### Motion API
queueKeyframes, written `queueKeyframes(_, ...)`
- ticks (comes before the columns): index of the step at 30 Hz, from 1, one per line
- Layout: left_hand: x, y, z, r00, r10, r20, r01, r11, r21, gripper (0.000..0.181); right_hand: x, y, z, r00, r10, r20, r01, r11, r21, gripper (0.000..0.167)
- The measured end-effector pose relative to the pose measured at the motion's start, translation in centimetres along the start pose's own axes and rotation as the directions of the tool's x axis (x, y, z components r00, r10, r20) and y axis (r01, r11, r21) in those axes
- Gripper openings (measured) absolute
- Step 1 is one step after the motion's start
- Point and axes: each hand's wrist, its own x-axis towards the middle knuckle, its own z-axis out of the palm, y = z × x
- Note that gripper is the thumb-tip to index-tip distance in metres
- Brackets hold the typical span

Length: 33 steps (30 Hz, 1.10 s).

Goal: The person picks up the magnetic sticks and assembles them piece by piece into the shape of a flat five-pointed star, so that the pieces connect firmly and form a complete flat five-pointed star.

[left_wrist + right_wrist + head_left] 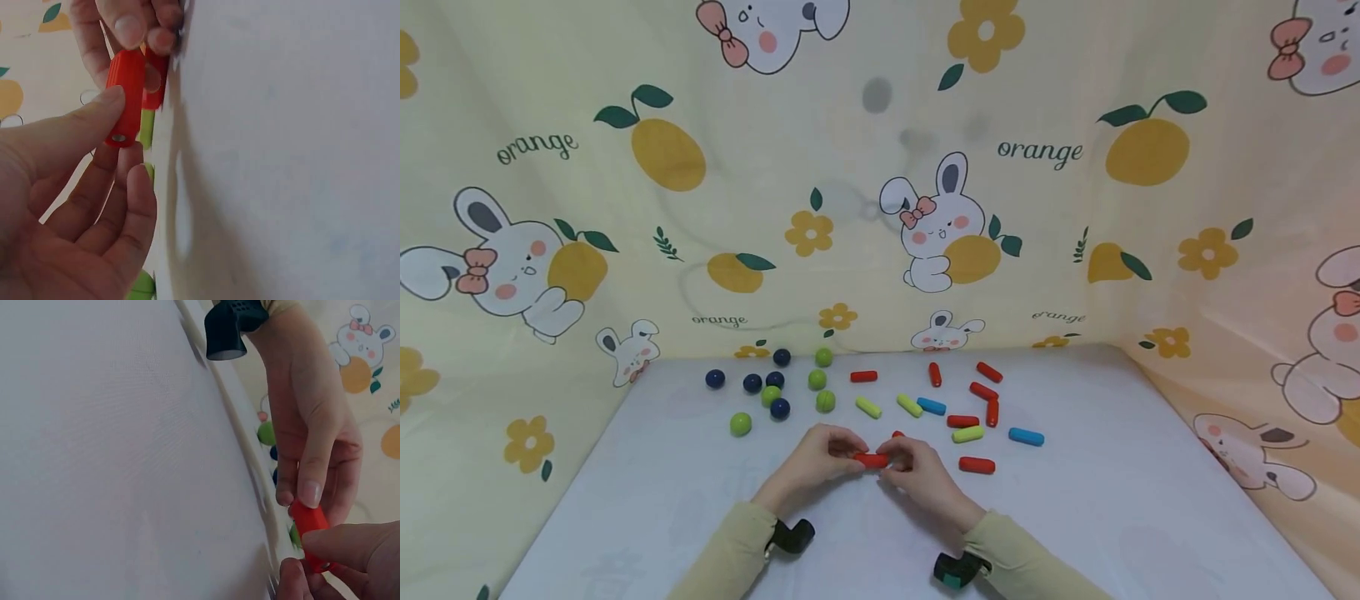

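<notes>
Behind the white table (pixel 1150 500), one cream cloth (pixel 850 125) with printed rabbits and oranges is hanging as the background. Near the middle of the table, the left hand (pixel 816 462) and the right hand (pixel 925 479) are holding one red stick (pixel 872 460) between them, close above the surface. Each hand is pinching one end of it: the thumb and fingers are closing on the stick, and the remaining left fingers are curving loosely below. Just behind the right hand, another red piece (pixel 898 434) is showing only partly; I cannot tell if the fingers are touching it. To the right and farther back, more red sticks (pixel 977 465) are lying scattered among yellow-green sticks (pixel 967 434) and two blue sticks (pixel 1026 437). At the back left, green balls (pixel 741 423) and dark blue balls (pixel 715 378) are resting in a loose group.
</notes>
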Motion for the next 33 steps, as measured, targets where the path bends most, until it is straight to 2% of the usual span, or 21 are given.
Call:
queueKeyframes(6,-0.9,0.4,0.7,1.000,0.027,-0.009,-0.028,0.998,-0.050,0.024,-0.7,0.2,-0.4,1.000,-0.022,0.011,0.022,1.000,0.012,0.030)
queueKeyframes(8,-1.0,0.0,1.1,1.000,0.028,-0.011,-0.028,0.998,-0.062,0.023,-0.9,0.3,-0.5,0.999,-0.032,0.015,0.032,0.999,-0.007,0.029)
queueKeyframes(14,-1.7,0.0,2.1,1.000,-0.007,-0.011,0.006,0.994,-0.107,0.021,-1.4,0.9,-0.8,0.996,-0.082,0.040,0.085,0.994,-0.062,0.025)
queueKeyframes(20,-1.9,0.2,2.6,0.999,0.000,-0.033,-0.003,0.995,-0.095,0.021,-1.4,1.1,-0.7,0.995,-0.094,0.044,0.098,0.990,-0.104,0.022)
queueKeyframes(28,-1.8,0.2,2.3,0.999,-0.048,-0.008,0.047,0.994,-0.102,0.024,-1.4,1.1,-0.6,0.994,-0.107,0.037,0.111,0.985,-0.129,0.021)
queueKeyframes(31,-1.8,0.1,1.7,0.998,-0.060,-0.008,0.059,0.992,-0.111,0.028,-1.4,1.1,-0.6,0.993,-0.107,0.041,0.111,0.986,-0.121,0.021)
queueKeyframes(33,-1.8,0.0,1.0,0.998,-0.061,-0.032,0.057,0.992,-0.114,0.032,-1.4,1.2,-0.6,0.995,-0.094,0.046,0.098,0.989,-0.115,0.022)
